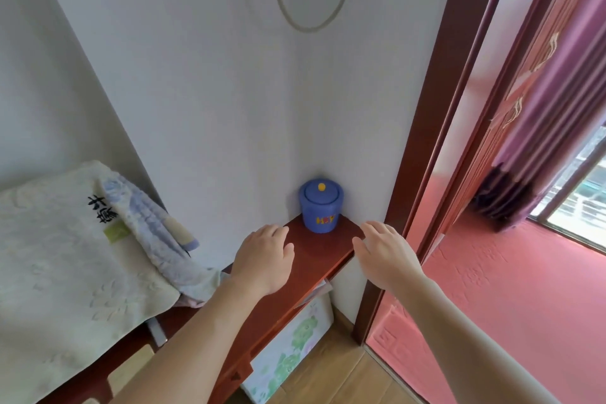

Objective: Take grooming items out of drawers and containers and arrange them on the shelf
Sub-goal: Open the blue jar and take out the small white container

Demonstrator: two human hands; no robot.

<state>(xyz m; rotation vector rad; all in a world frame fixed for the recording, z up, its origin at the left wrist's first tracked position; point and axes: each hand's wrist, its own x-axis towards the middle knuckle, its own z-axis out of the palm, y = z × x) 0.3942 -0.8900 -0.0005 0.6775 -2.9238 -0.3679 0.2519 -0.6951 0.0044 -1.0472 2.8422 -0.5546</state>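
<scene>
A small blue lidded jar [320, 205] with a yellow knob and yellow-red letters stands in the far corner of a dark red wooden shelf [316, 256], against the white wall. My left hand [264, 259] hovers over the shelf to the jar's near left, palm down, fingers relaxed and holding nothing. My right hand [385, 251] is held out at the shelf's right end, near right of the jar, also palm down with loose fingers. Neither hand touches the jar.
A cream quilted cloth [55, 259] and a pale blue floral cloth [154, 233] cover furniture on the left. A flower-printed box [288, 354] sits under the shelf. A dark red door frame [423, 207] borders the right; pink wall, purple curtain and window lie beyond. A cord loop [305, 26] hangs above.
</scene>
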